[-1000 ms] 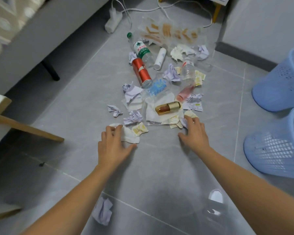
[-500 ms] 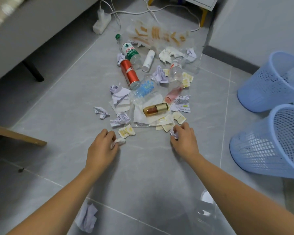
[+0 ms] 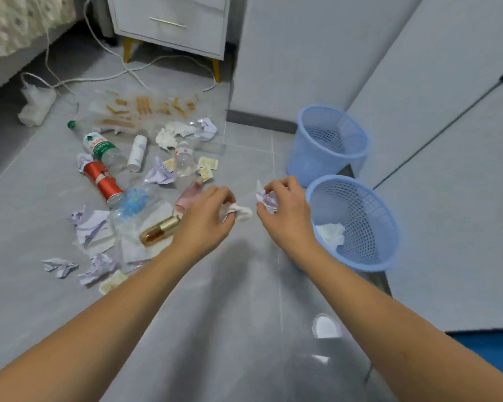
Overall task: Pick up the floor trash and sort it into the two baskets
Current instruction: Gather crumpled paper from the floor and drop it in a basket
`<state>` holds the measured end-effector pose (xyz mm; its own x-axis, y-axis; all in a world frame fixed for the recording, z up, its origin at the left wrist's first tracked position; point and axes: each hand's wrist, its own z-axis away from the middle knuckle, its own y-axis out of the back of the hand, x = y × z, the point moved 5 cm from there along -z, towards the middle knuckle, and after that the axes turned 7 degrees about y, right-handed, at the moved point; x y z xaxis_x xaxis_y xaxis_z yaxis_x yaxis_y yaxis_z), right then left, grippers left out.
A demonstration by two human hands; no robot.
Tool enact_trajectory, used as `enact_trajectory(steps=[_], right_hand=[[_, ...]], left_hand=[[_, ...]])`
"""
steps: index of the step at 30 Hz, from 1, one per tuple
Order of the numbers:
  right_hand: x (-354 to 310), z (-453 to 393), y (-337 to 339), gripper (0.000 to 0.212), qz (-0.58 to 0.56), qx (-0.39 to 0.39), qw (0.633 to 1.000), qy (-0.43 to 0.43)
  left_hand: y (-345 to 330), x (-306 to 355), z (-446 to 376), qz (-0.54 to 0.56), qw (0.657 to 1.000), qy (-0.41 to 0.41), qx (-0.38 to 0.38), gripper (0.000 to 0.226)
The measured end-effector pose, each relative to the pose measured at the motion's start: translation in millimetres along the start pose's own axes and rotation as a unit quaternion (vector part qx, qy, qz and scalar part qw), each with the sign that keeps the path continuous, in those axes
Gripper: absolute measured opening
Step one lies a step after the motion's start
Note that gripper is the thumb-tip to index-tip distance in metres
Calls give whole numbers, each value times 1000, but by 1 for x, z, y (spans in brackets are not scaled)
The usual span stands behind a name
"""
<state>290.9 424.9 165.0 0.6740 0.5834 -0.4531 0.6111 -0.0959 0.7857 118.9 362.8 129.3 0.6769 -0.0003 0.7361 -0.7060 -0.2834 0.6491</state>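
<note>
Head view, left hand [image 3: 205,220] gripping tissue [image 3: 241,212], raised

Bare floor [image 3: 244,285] open toward near basket [image 3: 389,227]; far basket [image 3: 299,158] just behind, litter pile [image 3: 134,192] crowds left

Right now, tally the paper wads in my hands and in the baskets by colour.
White: 2, left wad in the left hand, basket wad in the near basket
Purple: 1, right wad in the right hand
Far basket: 0 showing
Total: 3
</note>
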Motion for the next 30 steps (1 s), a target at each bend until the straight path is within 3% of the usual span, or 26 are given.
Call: enact_trajectory(steps=[6, 9, 11, 14, 16, 24, 30], right_hand=[[87, 2, 125, 20, 67, 60, 993, -73], [131, 14, 160, 20, 97, 72, 984, -127], [160, 25, 169, 26, 115, 43, 977, -175], [185, 42, 158, 49, 142, -93, 955, -245], [183, 46, 146, 49, 162, -131, 946, -250], [77, -4, 55, 23, 86, -49, 994, -51], [-26, 16, -65, 23, 10, -149, 988, 43]], left_hand=[[-84, 140, -69, 31, 995, -81, -58, 15], [-125, 182, -90, 20, 994, -82, -74, 16], [-150, 194, -97, -5, 993, -57, -107, 24], [-169, 194, -92, -111, 976, -28, -184, 57], [-158, 186, -84, -142, 974, -35, -172, 65], [-53, 57, -30, -121, 988, 29, -90, 40], [32, -64, 43, -121, 979, 161, -33, 29]])
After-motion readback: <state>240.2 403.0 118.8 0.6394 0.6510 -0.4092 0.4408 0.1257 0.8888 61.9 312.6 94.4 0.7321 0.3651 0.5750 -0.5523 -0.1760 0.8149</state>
